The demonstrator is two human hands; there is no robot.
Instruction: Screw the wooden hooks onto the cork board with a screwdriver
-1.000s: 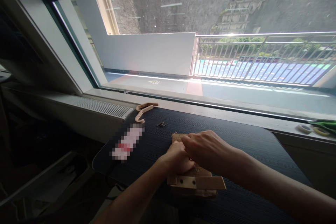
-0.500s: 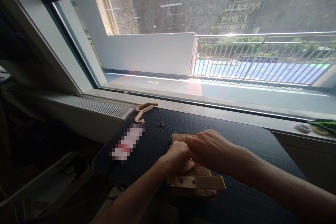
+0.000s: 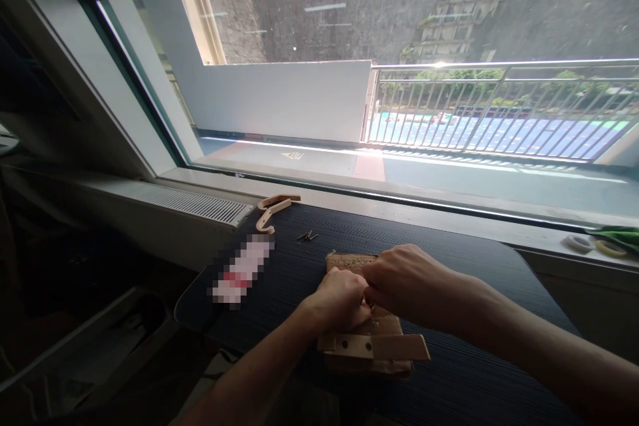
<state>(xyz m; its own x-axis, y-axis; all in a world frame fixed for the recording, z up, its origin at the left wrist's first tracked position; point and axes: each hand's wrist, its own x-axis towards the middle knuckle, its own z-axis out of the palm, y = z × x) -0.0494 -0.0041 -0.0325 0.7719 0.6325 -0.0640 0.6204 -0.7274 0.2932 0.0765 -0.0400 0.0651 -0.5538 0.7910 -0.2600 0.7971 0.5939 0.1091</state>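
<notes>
A brown cardboard piece (image 3: 349,262) lies on the dark table (image 3: 449,253), with a pale wooden bar (image 3: 374,346) with holes across its near end. My left hand (image 3: 337,303) rests closed on the cardboard and the wood. My right hand (image 3: 407,279) is curled just beside it, fingertips meeting the left hand's; what they pinch is hidden. Two wooden hooks (image 3: 272,208) lie at the table's far left corner. A few small dark screws (image 3: 307,235) lie nearby.
A blurred white and red item (image 3: 242,271) lies on the table's left side. A vent grille (image 3: 190,203) runs along the sill. Tape rolls (image 3: 594,246) and something green (image 3: 622,236) sit on the sill at right. A large window is straight ahead.
My right hand has slid slightly to the right, uncovering more of the cardboard's far edge. My left hand has stayed in place.
</notes>
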